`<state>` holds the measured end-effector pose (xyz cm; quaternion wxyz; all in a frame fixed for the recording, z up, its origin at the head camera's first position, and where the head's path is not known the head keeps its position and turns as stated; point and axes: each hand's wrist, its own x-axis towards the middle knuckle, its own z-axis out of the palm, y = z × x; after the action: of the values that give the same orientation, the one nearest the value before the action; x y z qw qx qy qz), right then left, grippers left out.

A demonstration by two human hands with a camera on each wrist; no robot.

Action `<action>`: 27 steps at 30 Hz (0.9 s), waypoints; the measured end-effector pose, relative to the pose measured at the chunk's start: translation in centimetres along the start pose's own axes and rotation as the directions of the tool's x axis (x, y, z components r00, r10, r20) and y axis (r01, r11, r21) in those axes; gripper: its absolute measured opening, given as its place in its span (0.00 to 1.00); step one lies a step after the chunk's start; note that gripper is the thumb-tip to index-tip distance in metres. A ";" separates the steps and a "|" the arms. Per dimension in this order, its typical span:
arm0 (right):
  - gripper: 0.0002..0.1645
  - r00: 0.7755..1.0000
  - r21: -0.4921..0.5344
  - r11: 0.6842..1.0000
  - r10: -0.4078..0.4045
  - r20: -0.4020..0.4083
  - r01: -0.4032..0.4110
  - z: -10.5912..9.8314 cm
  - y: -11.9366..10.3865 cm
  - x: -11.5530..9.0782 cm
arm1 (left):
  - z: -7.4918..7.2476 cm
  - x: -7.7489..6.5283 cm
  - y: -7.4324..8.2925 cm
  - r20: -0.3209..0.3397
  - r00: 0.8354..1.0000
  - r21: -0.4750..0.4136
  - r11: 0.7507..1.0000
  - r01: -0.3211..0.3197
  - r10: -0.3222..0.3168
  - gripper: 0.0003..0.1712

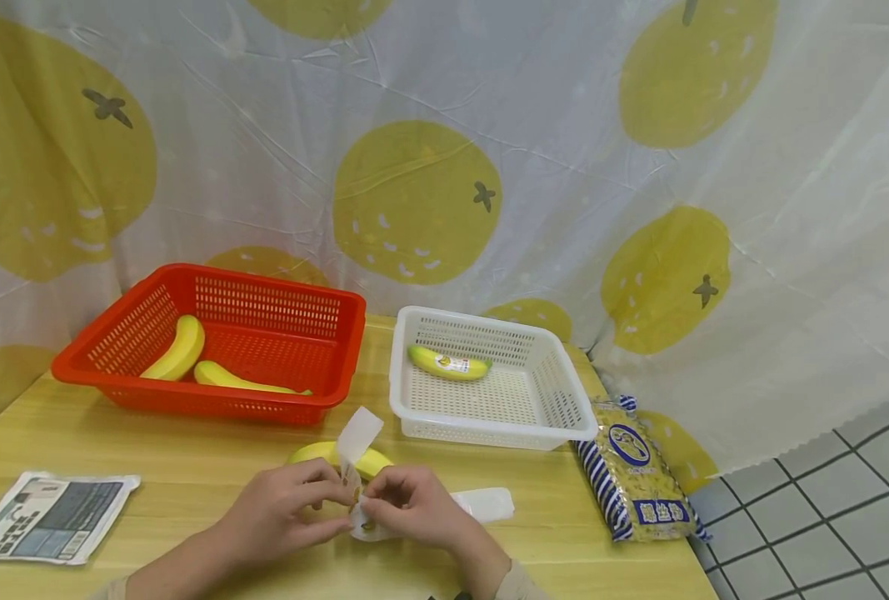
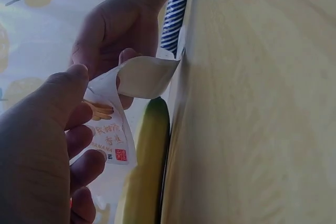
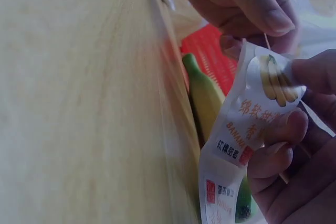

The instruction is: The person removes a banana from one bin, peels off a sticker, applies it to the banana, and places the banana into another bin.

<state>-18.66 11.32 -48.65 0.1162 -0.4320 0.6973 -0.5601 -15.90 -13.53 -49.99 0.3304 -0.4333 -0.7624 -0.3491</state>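
Note:
Both hands meet over the front middle of the table at a strip of white banana stickers (image 3: 268, 85) printed with bananas and orange characters. My left hand (image 1: 287, 504) pinches the strip between thumb and fingers. From the other side, my right hand (image 1: 425, 508) pinches it too, thumb and fingertips curled on the printed label in the right wrist view. One white end of the strip (image 1: 359, 433) sticks up, and another part (image 1: 485, 504) extends right past the right hand. Just behind the hands lies a yellow banana (image 1: 372, 463) with green tips, partly covered by the strip.
A red basket (image 1: 279, 292) at the back left holds two bananas. In the white basket (image 1: 489, 425) lies one banana with a label (image 1: 451, 364). A yellow food packet (image 1: 642, 475) lies at the right table edge, a white-and-grey packet (image 1: 50, 517) at the left. A fruit-print curtain (image 1: 556, 167) hangs behind.

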 end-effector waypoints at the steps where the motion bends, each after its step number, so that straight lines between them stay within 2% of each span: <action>1: 0.04 1.000 -0.002 1.000 -0.002 0.004 0.002 0.1 0.0 0.0 | 0.0 0.0 0.0 0.002 1.000 -0.008 1.000 0.007 -0.007 0.17; 11: 0.04 0.998 0.019 0.999 -0.031 0.056 0.030 0.4 0.1 0.3 | 0.3 -0.2 0.0 0.012 0.998 -0.080 0.995 0.067 -0.066 0.16; 18: 0.05 0.997 0.044 0.999 -0.019 0.068 0.016 0.4 0.3 0.2 | 0.3 -0.4 0.0 0.029 0.997 -0.098 0.993 0.071 -0.068 0.16; 21: 0.05 0.998 0.048 0.999 -0.008 0.065 0.005 0.4 -0.3 0.2 | 0.3 -0.5 0.0 0.041 0.997 -0.102 0.992 0.067 -0.063 0.16; 27: 0.04 0.998 0.044 0.999 0.011 0.063 -0.014 0.4 -0.3 0.2 | 0.2 -0.5 0.0 0.072 0.995 -0.109 0.991 0.073 -0.065 0.11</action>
<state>-18.35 10.90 -48.48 0.1511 -0.4423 0.6835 -0.5608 -15.76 -13.60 -50.49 0.2670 -0.4361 -0.7671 -0.3873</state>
